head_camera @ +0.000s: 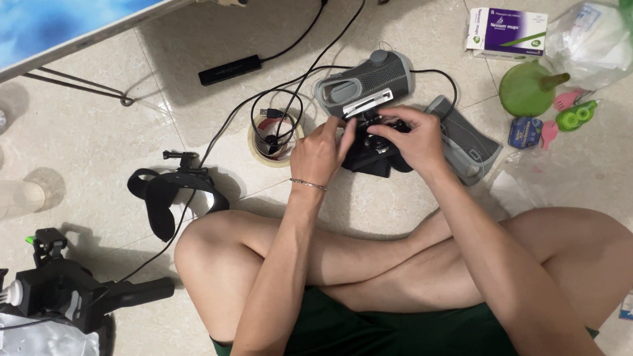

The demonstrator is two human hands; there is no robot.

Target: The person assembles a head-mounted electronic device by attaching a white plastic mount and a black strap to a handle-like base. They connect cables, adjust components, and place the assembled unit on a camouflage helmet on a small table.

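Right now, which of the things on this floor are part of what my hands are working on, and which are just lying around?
In hand:
left hand
right hand
black device
grey strap

Lying about:
tape roll
black headband
green funnel
purple-and-white box
black hub

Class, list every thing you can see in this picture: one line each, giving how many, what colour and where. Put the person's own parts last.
black device: 1, black, on the floor under both hands
grey padded strap unit: 1, grey, just beyond the hands
grey pad: 1, grey, right of the hands
tape roll: 1, beige, left of the hands
black cables: several, black, trailing over the floor
black hub: 1, black, upper middle
black head strap: 1, black, by the left knee
black rig: 1, black, lower left
box: 1, white and purple, upper right
green funnel: 1, green, below the box
plastic bag: 1, clear, upper right
left hand: 1, on the black device
right hand: 1, on the black device
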